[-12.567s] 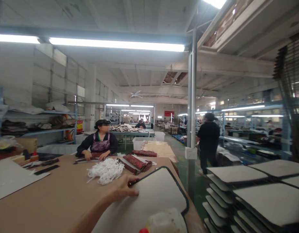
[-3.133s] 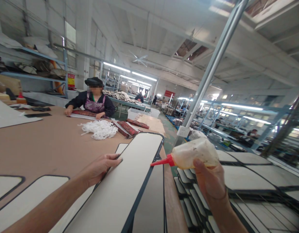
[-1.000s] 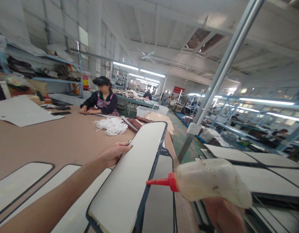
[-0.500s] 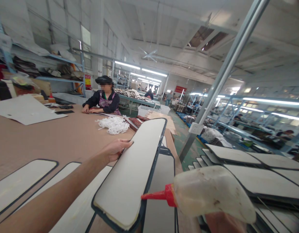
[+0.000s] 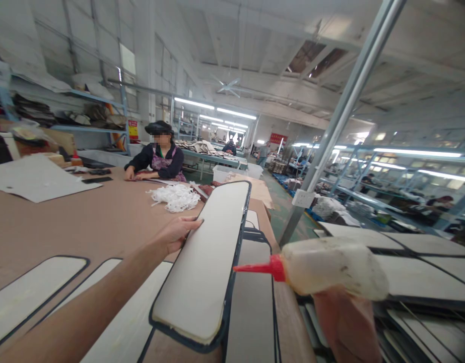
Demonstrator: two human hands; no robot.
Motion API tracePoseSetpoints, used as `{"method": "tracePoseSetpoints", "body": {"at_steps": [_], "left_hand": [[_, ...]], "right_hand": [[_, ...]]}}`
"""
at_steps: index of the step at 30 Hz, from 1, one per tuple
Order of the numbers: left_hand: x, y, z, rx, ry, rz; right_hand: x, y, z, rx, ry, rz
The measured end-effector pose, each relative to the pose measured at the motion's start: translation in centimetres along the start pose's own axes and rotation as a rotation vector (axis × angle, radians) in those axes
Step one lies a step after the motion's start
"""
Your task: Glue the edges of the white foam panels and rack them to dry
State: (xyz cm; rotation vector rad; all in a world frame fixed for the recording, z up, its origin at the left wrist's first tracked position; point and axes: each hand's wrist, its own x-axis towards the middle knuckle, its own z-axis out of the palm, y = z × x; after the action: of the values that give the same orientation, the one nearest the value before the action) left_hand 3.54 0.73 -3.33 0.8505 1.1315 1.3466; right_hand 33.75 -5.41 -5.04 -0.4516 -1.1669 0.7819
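My left hand (image 5: 179, 233) grips the left edge of a long white panel (image 5: 207, 257) with rounded corners and a dark rim, thumb on its face. The panel is held tilted above the table. My right hand (image 5: 343, 317) is wrapped round a cloudy squeeze bottle (image 5: 336, 267) from below; its fingers are mostly hidden. The bottle's red nozzle (image 5: 257, 268) points left, its tip at the panel's right dark edge. Small wet-looking spots show along that edge. Under and beside the panel, similar pale panels (image 5: 253, 297) with dark rims lie stacked.
More white panels (image 5: 36, 282) lie on the brown table (image 5: 115, 217) at left. A heap of white strips (image 5: 175, 196) sits further back. Beyond it a co-worker (image 5: 160, 156) sits at the table. Stacked panels (image 5: 409, 275) and a metal post (image 5: 330, 131) stand at right.
The bottle in my right hand has moved up and right, its nozzle tip further up the panel's right edge. My left hand keeps its hold; the panel's lower end has shifted slightly.
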Motion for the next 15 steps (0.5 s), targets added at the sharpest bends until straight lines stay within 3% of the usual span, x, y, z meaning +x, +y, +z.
{"method": "tracePoseSetpoints", "body": {"at_steps": [5, 11, 15], "left_hand": [[-0.2, 0.0, 0.2, 0.011, -0.011, -0.007], [-0.1, 0.0, 0.1, 0.017, -0.013, -0.015], [0.0, 0.1, 0.0, 0.013, -0.001, -0.021]], "right_hand": [[0.8, 1.1, 0.4, 0.038, 0.024, -0.032], [-0.2, 1.5, -0.9, -0.051, -0.036, -0.038], [-1.2, 1.5, -1.7, -0.067, -0.085, 0.051]]}}
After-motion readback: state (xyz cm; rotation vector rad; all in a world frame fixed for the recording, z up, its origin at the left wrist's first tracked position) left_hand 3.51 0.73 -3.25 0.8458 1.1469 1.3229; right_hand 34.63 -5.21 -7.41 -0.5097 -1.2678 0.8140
